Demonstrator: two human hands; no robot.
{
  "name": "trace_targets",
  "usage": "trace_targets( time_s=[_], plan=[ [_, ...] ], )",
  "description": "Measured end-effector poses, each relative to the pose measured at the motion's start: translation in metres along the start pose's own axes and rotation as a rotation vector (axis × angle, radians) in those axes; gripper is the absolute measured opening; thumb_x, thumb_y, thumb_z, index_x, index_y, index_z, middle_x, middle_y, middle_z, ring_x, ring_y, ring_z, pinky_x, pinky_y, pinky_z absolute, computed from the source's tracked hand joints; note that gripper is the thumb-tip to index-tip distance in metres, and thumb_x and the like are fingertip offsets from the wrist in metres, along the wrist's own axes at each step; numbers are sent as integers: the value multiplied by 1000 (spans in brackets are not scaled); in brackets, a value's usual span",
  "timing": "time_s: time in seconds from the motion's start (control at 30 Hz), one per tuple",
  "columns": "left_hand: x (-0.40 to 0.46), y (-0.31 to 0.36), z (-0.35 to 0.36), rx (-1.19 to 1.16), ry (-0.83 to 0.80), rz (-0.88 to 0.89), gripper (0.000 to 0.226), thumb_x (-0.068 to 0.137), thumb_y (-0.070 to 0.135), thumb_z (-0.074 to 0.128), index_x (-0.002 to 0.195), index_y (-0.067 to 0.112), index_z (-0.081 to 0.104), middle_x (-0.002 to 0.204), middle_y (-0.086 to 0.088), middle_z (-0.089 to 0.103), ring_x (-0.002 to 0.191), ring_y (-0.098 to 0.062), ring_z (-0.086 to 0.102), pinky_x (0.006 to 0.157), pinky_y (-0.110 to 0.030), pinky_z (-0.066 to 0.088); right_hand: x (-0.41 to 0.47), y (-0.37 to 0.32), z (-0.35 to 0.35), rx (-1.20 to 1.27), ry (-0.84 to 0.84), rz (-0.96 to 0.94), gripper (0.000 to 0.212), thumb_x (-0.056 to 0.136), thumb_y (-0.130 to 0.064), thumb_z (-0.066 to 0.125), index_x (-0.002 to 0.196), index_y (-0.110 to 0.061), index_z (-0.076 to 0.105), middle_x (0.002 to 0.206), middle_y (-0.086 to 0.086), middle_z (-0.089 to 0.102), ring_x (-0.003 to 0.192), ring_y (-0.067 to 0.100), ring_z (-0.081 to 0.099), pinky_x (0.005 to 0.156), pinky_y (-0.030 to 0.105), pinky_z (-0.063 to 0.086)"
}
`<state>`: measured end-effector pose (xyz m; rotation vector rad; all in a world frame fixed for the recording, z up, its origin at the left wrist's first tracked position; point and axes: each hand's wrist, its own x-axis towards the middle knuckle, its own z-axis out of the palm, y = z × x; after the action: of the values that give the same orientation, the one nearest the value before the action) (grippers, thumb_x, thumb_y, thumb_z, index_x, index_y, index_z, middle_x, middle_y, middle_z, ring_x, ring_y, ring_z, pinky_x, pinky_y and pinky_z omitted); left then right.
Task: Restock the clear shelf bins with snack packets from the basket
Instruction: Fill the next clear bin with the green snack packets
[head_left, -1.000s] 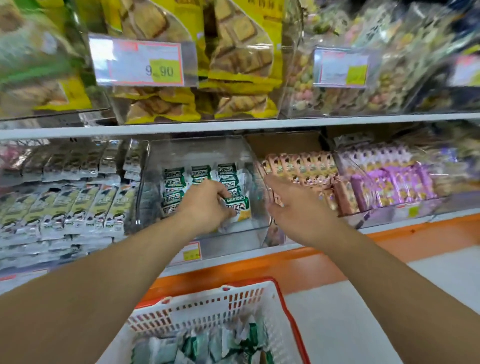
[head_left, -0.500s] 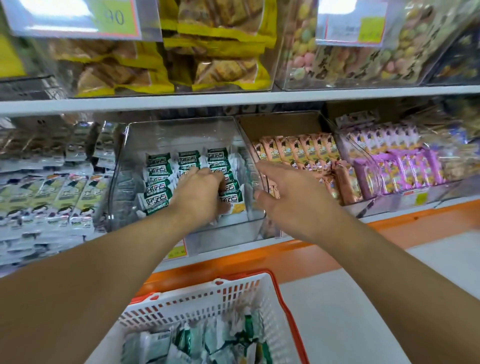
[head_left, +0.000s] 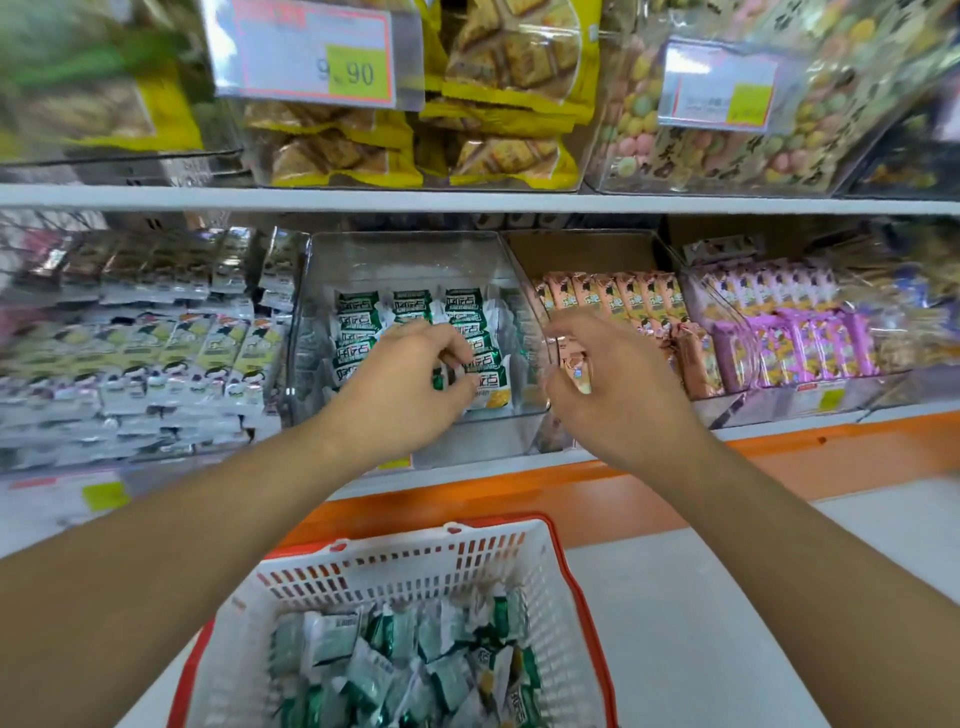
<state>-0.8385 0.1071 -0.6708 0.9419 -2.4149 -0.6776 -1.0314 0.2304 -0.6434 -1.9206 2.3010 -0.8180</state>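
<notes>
A clear shelf bin (head_left: 483, 441) on the lower shelf holds rows of green-and-white snack packets (head_left: 358, 312). My left hand (head_left: 405, 389) is inside the bin over the front rows, its thumb and fingers pinching a green snack packet (head_left: 439, 378). My right hand (head_left: 613, 389) hovers at the bin's right wall with fingers loosely curled and blurred, and I see nothing in it. Below my arms, a white basket (head_left: 405, 564) with a red rim holds several more green packets (head_left: 415, 670).
To the right stand a bin of pink packets (head_left: 613, 301) and one of purple packets (head_left: 789, 343). White and yellow-green packets (head_left: 156, 353) fill the left. The shelf above carries yellow biscuit bags (head_left: 498, 78). An orange base strip (head_left: 675, 473) runs below the shelf.
My left fingers have curled onto a packet at the bin's front. My right hand's fingers went from stretched flat to loosely curled. The view tilted up slightly.
</notes>
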Motion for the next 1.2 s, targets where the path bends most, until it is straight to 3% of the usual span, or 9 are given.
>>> trace_targets(
  time_s=[0.1,0.23,0.4,0.53,0.73,0.87,0.97,1.07,1.2],
  plan=[
    [-56,11,-23,-252,-70,-8,6,95,25,73,98,28,70,93,10,65,89,-7,60,73,-13,44,-14,-8,0,96,47,-133,10,96,-21,65,105,-21,69,106,-8,64,99,7,59,84,23,48],
    [-125,-29,-23,-251,-304,-192,8,96,39,69,94,31,69,94,12,69,90,-4,63,79,-23,51,-46,-19,38,134,-260,-203,5,95,-24,66,90,-23,67,91,-9,61,84,8,59,74,24,48],
    [-194,-135,12,260,-435,-513,50,95,58,58,129,22,51,128,-2,53,123,-24,53,95,-36,46,-90,-1,144,-336,-884,-137,23,96,-21,59,118,-17,63,122,2,59,108,23,58,87,38,54],
    [-230,-182,36,259,-459,-724,103,86,71,55,157,8,13,153,-16,16,138,-46,33,113,-54,37,-114,37,211,-356,-1105,84,62,92,-9,62,150,-14,43,147,12,46,124,32,56,100,49,55],
    [-242,-191,67,169,-410,-703,111,88,61,62,159,12,-8,158,-6,-14,147,-51,18,119,-58,31,-136,69,276,-177,-1068,381,95,95,1,61,168,-20,4,174,4,4,142,37,45,98,40,52],
    [-244,-187,74,391,-536,-693,112,91,72,48,160,7,-12,160,-23,-21,149,-52,13,123,-54,24,-150,70,302,-330,-915,392,70,92,-11,65,154,-13,32,151,14,37,118,38,57,81,41,50],
    [-240,-184,72,395,-562,-689,113,89,72,51,161,9,-11,160,-23,-22,150,-51,13,123,-53,23,-149,65,298,-400,-853,338,45,96,-4,57,140,-8,47,140,14,44,111,33,62,86,40,52],
    [-242,-184,69,317,-578,-721,111,88,70,57,160,15,-7,164,-18,-19,151,-52,11,124,-57,23,-142,68,287,-254,-797,352,24,88,2,63,104,-15,60,124,8,52,100,28,60,82,33,52],
    [-235,-167,57,372,-629,-756,96,85,58,62,155,17,11,162,-17,-18,151,-48,9,124,-61,18,-114,51,251,-10,-812,340,25,88,-8,75,97,-28,63,138,-3,52,131,21,52,99,30,46]
  ],
)
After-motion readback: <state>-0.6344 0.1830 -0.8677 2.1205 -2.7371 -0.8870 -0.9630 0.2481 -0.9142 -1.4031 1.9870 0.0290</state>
